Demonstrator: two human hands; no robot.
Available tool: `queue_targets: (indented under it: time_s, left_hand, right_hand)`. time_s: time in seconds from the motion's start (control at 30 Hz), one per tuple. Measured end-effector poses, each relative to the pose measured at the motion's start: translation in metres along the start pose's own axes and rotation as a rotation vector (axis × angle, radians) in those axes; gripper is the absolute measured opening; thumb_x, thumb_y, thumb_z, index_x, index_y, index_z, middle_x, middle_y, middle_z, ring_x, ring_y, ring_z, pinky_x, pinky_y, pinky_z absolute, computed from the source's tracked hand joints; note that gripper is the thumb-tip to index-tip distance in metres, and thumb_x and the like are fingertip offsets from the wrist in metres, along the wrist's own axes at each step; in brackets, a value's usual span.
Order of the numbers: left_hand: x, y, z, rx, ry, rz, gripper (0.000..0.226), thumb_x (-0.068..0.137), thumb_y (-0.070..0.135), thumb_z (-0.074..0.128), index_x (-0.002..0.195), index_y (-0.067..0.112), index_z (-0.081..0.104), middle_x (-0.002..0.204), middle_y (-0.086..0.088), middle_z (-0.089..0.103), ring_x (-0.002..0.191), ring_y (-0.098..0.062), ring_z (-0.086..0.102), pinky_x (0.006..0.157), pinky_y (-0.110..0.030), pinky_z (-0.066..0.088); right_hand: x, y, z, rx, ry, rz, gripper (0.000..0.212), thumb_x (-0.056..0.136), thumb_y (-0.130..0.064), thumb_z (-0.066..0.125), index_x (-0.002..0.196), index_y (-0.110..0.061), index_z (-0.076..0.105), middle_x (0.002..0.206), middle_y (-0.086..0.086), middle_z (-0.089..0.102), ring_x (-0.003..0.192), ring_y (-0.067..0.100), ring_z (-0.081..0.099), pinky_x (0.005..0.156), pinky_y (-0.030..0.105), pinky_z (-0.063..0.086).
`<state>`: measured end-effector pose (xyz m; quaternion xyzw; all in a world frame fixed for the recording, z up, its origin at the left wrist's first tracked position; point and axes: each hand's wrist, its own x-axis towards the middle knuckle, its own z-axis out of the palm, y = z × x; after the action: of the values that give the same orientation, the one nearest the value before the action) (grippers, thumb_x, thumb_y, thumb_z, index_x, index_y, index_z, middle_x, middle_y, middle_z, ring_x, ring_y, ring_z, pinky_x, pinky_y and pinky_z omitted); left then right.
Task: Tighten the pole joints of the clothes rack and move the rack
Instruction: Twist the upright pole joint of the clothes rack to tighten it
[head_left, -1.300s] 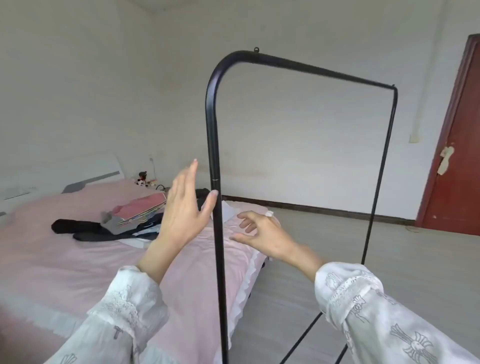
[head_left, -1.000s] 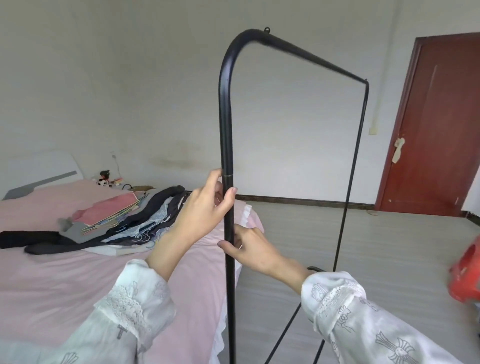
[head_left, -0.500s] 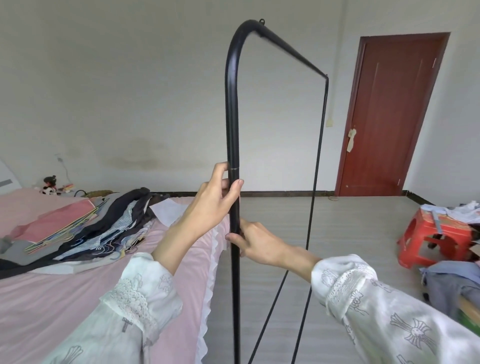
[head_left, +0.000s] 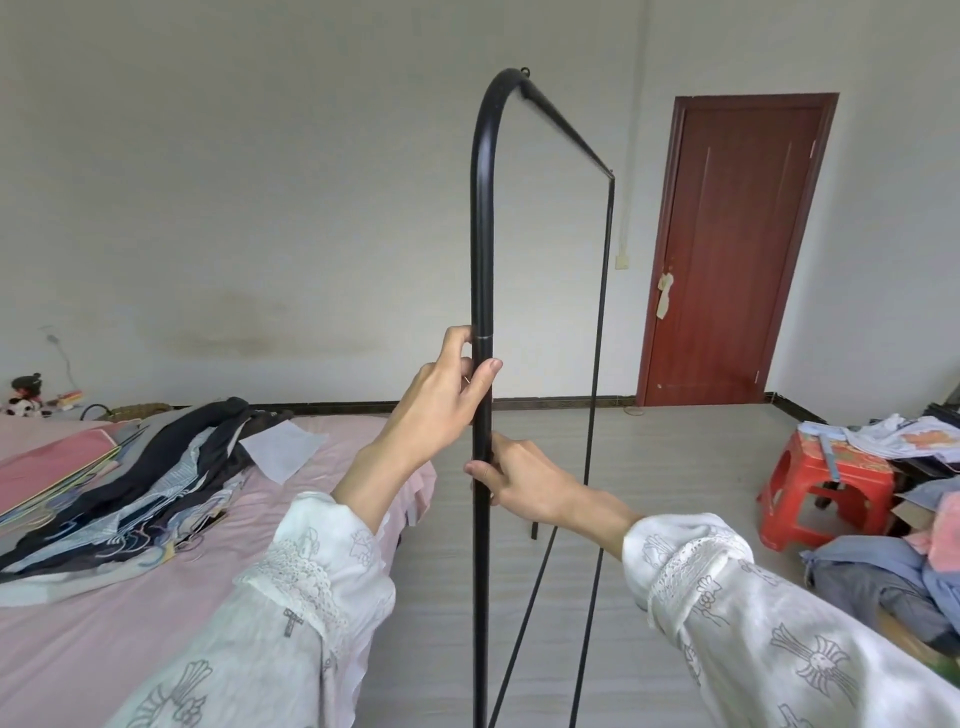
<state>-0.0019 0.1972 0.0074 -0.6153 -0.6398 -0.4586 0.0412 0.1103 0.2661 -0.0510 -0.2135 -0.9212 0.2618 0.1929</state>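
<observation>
A black metal clothes rack (head_left: 481, 234) stands upright in front of me, its near pole running down the middle of the view. A thin pale ring marks the pole joint (head_left: 484, 335). My left hand (head_left: 447, 395) is wrapped around the near pole just below that joint. My right hand (head_left: 519, 475) grips the same pole lower down, fingers curled round it. The top bar runs back to the thin far pole (head_left: 602, 322). Two slim base bars (head_left: 535, 613) slant across the floor.
A pink bed (head_left: 104, 597) with a heap of dark clothes (head_left: 156, 483) lies at my left. A closed red-brown door (head_left: 737, 249) is at the back right. A red plastic stool (head_left: 826, 499) and piled clothing (head_left: 893, 571) sit at right. Grey floor lies beyond the rack.
Both hands went from open beside the pole to gripping it. The view has swung right, so the rack now appears end-on, with the door and stool in sight.
</observation>
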Motion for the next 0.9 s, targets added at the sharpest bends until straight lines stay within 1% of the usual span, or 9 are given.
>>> queue_targets:
  time_s: [0.1, 0.23, 0.3, 0.37, 0.47, 0.6, 0.7, 0.77, 0.9]
  left_hand:
    - [0.016, -0.003, 0.021, 0.009, -0.010, -0.025, 0.033, 0.095, 0.039, 0.042, 0.119, 0.018, 0.032, 0.075, -0.021, 0.062, 0.066, -0.034, 0.055, 0.071, -0.052, 0.050]
    - [0.038, -0.007, 0.040, -0.034, -0.018, -0.043, 0.034, 0.095, 0.037, 0.042, 0.120, 0.016, 0.032, 0.074, -0.023, 0.060, 0.071, -0.039, 0.057, 0.073, -0.054, 0.053]
    - [0.051, -0.011, 0.048, -0.048, -0.022, -0.048, 0.035, 0.095, 0.036, 0.043, 0.122, 0.016, 0.032, 0.074, -0.021, 0.061, 0.074, -0.040, 0.058, 0.074, -0.054, 0.053]
    - [0.064, -0.017, 0.056, -0.051, -0.029, -0.051, 0.036, 0.095, 0.035, 0.044, 0.124, 0.017, 0.032, 0.076, -0.019, 0.064, 0.075, -0.038, 0.060, 0.075, -0.053, 0.053]
    - [0.084, -0.028, 0.066, -0.075, -0.068, -0.053, 0.041, 0.094, 0.033, 0.047, 0.129, 0.021, 0.030, 0.075, -0.008, 0.063, 0.078, -0.034, 0.062, 0.078, -0.051, 0.053]
    - [0.115, -0.050, 0.080, -0.102, -0.158, -0.039, 0.055, 0.091, 0.025, 0.054, 0.137, 0.025, 0.024, 0.077, 0.003, 0.056, 0.072, -0.022, 0.061, 0.083, -0.048, 0.054]
    - [0.140, -0.065, 0.090, -0.114, -0.213, -0.022, 0.062, 0.090, 0.022, 0.056, 0.140, 0.027, 0.020, 0.073, 0.009, 0.050, 0.065, -0.014, 0.060, 0.084, -0.047, 0.054]
    - [0.155, -0.075, 0.096, -0.135, -0.231, -0.015, 0.062, 0.090, 0.020, 0.056, 0.140, 0.028, 0.020, 0.072, 0.009, 0.049, 0.064, -0.012, 0.058, 0.084, -0.048, 0.055]
    - [0.186, -0.096, 0.112, -0.147, -0.243, -0.006, 0.061, 0.091, 0.021, 0.055, 0.141, 0.029, 0.020, 0.073, 0.009, 0.047, 0.067, -0.017, 0.054, 0.084, -0.049, 0.055]
  right_hand:
    - [0.008, 0.022, -0.009, 0.008, 0.008, 0.009, 0.027, 0.094, -0.028, 0.046, 0.109, -0.005, 0.047, 0.093, 0.018, 0.063, 0.095, 0.038, 0.062, 0.073, 0.031, 0.042]
    - [0.022, 0.044, -0.020, 0.016, 0.028, 0.024, 0.026, 0.094, -0.026, 0.046, 0.109, -0.005, 0.048, 0.101, 0.022, 0.066, 0.096, 0.038, 0.061, 0.073, 0.029, 0.041]
    - [0.031, 0.053, -0.025, 0.020, 0.036, 0.033, 0.020, 0.094, -0.025, 0.047, 0.103, -0.008, 0.048, 0.089, 0.020, 0.063, 0.094, 0.039, 0.062, 0.072, 0.030, 0.042]
    - [0.041, 0.063, -0.029, 0.019, 0.051, 0.053, 0.017, 0.093, -0.026, 0.047, 0.099, -0.010, 0.047, 0.080, 0.011, 0.056, 0.091, 0.040, 0.061, 0.071, 0.032, 0.042]
    - [0.059, 0.078, -0.034, -0.002, 0.093, 0.088, 0.019, 0.092, -0.028, 0.048, 0.098, -0.009, 0.048, 0.077, 0.007, 0.053, 0.090, 0.038, 0.059, 0.068, 0.030, 0.037]
    - [0.087, 0.099, -0.037, -0.019, 0.155, 0.143, 0.024, 0.092, -0.029, 0.049, 0.102, -0.008, 0.049, 0.082, 0.013, 0.060, 0.093, 0.037, 0.056, 0.070, 0.031, 0.037]
    - [0.107, 0.113, -0.041, -0.041, 0.189, 0.186, 0.027, 0.091, -0.029, 0.048, 0.105, -0.006, 0.049, 0.092, 0.018, 0.067, 0.097, 0.036, 0.057, 0.075, 0.036, 0.044]
    - [0.121, 0.122, -0.045, -0.042, 0.188, 0.213, 0.026, 0.091, -0.029, 0.049, 0.104, -0.006, 0.049, 0.092, 0.017, 0.067, 0.097, 0.036, 0.058, 0.077, 0.037, 0.046]
    - [0.150, 0.141, -0.050, -0.052, 0.209, 0.269, 0.019, 0.091, -0.029, 0.048, 0.097, -0.011, 0.047, 0.083, 0.012, 0.060, 0.095, 0.036, 0.056, 0.070, 0.033, 0.039]
